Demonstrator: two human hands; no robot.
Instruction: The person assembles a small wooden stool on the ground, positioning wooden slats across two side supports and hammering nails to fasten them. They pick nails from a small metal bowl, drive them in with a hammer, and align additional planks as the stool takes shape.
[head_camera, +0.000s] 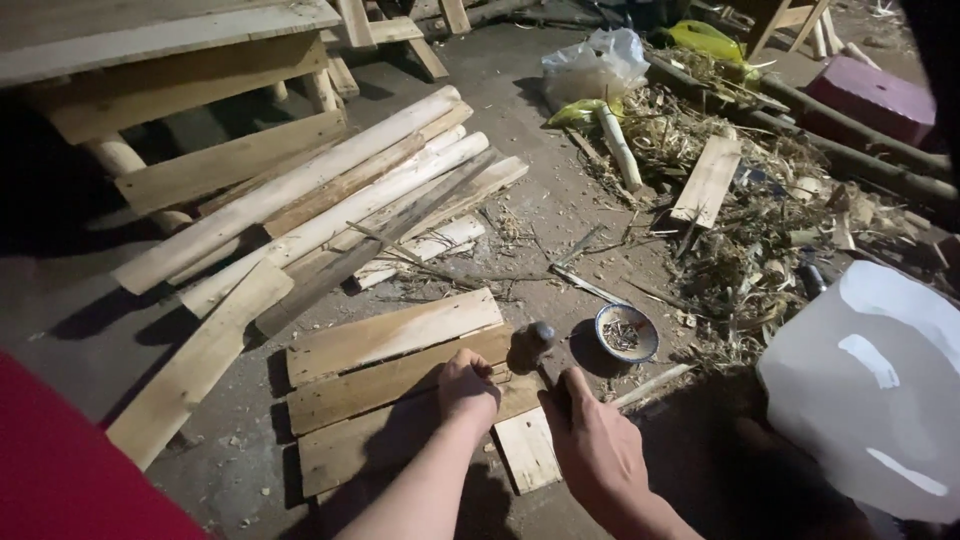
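Observation:
My left hand (466, 385) rests on a set of flat wooden planks (385, 385) lying side by side on the ground, fingers pinched near the planks' right end; whether it holds a nail is too small to tell. My right hand (592, 440) grips the handle of a hammer (530, 346), whose dark head hovers just above the planks next to my left hand. A short cross board (527, 450) lies under the planks' right end.
A small round bowl of nails (625, 333) sits right of the hammer. Round poles and boards (300, 205) are piled behind. Wood scraps and straw litter (740, 230) spread at right, beside a white plastic container (870, 380). A wooden bench (150, 60) stands at upper left.

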